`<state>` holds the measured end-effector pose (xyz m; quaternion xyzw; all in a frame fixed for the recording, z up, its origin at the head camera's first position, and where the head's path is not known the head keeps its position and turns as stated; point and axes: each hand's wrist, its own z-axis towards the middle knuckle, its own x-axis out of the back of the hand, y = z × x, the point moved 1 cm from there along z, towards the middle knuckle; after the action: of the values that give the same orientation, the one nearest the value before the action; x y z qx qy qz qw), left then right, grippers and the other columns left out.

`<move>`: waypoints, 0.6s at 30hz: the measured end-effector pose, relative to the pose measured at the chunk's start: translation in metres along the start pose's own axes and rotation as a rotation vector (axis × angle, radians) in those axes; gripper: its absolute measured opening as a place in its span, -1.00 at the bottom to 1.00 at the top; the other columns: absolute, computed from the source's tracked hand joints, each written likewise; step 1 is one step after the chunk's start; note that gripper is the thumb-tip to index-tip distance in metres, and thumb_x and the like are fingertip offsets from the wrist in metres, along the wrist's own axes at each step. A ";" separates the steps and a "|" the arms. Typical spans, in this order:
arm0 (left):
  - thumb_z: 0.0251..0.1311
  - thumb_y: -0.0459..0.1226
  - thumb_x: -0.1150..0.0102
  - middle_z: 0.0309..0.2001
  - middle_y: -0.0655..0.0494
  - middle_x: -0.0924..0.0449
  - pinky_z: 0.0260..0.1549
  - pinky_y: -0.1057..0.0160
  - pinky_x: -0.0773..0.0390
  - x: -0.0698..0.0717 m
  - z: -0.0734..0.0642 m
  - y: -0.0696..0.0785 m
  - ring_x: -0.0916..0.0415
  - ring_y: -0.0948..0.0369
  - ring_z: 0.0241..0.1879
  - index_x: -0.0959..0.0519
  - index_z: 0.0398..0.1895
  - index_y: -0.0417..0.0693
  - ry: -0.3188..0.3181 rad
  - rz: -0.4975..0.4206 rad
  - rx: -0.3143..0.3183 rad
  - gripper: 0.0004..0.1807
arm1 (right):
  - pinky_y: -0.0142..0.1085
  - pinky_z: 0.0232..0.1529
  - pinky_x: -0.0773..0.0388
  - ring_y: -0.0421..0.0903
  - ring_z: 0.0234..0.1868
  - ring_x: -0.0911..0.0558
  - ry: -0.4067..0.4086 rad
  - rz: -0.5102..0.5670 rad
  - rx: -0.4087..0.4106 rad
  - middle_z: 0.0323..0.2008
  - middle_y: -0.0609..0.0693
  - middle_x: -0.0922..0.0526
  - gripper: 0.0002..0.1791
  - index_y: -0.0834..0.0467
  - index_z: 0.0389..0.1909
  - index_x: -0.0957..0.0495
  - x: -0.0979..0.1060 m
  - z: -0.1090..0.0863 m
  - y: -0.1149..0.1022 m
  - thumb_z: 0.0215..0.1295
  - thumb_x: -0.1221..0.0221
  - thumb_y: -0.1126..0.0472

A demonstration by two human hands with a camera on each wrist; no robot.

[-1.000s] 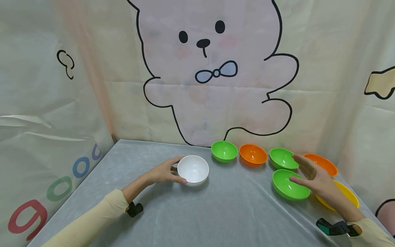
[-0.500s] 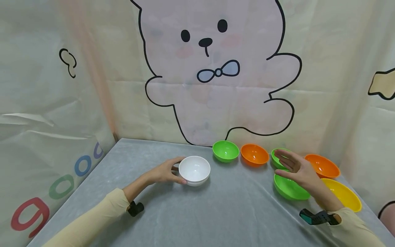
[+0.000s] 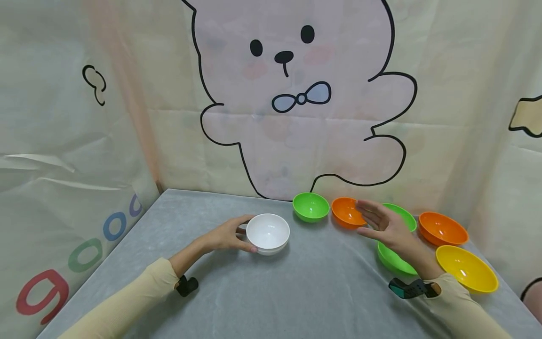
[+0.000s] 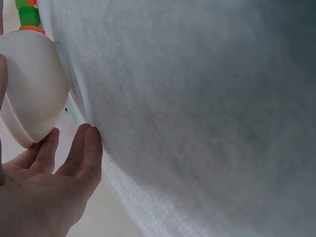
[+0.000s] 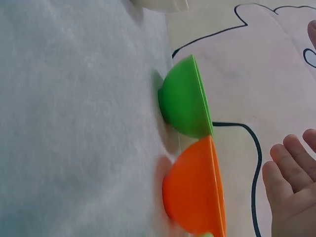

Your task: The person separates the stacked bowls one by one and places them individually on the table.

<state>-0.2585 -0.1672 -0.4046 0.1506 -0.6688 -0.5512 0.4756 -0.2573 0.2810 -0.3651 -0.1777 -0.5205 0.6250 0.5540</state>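
Observation:
My left hand holds a white bowl at its left side, thumb on the near rim and fingers around the far side. The bowl is upright on the grey cloth, and a second edge line shows just under its rim. In the left wrist view, fingertips of the left hand touch the side of the white bowl. My right hand hovers, holding nothing, its fingers extended to the left. It partly covers an orange bowl and two green bowls, one behind and one nearer.
A green bowl stands at the back, right of the white one. Farther right are another orange bowl and a yellow bowl. Grey cloth covers the table, with a printed bear curtain behind it.
My right hand has moved left, from over the right-hand green bowls toward the orange bowl at the back, uncovering the yellow bowl. My left hand keeps its hold on the white bowl.

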 end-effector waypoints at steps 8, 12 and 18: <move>0.09 -0.30 -0.56 0.40 -0.14 -0.31 0.19 -0.07 -0.48 0.000 0.001 0.001 -0.41 -0.20 0.26 -0.21 0.54 -0.19 0.004 -0.004 0.000 -0.03 | -0.24 0.29 -0.36 0.15 0.40 -0.36 -0.023 0.036 0.008 0.37 0.41 -0.31 -0.24 0.47 0.44 -0.19 -0.012 0.010 0.008 0.26 -0.29 0.56; 0.10 -0.29 -0.56 0.40 -0.14 -0.31 0.20 -0.07 -0.48 0.000 0.001 0.001 -0.41 -0.21 0.26 -0.21 0.54 -0.18 0.002 -0.004 0.002 -0.03 | -0.24 0.29 -0.38 0.14 0.38 -0.38 -0.041 0.046 0.010 0.35 0.46 -0.30 -0.24 0.49 0.42 -0.20 -0.020 0.015 0.013 0.24 -0.31 0.55; 0.09 -0.30 -0.56 0.40 -0.14 -0.30 0.19 -0.06 -0.48 0.000 0.001 0.000 -0.40 -0.21 0.27 -0.20 0.54 -0.20 0.003 -0.005 0.010 -0.02 | -0.23 0.28 -0.40 0.06 0.37 -0.42 -0.087 0.093 0.016 0.36 0.37 -0.34 -0.23 0.51 0.42 -0.18 -0.035 0.025 0.017 0.24 -0.32 0.55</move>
<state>-0.2591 -0.1666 -0.4041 0.1553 -0.6704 -0.5489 0.4746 -0.2744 0.2417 -0.3825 -0.1697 -0.5302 0.6616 0.5024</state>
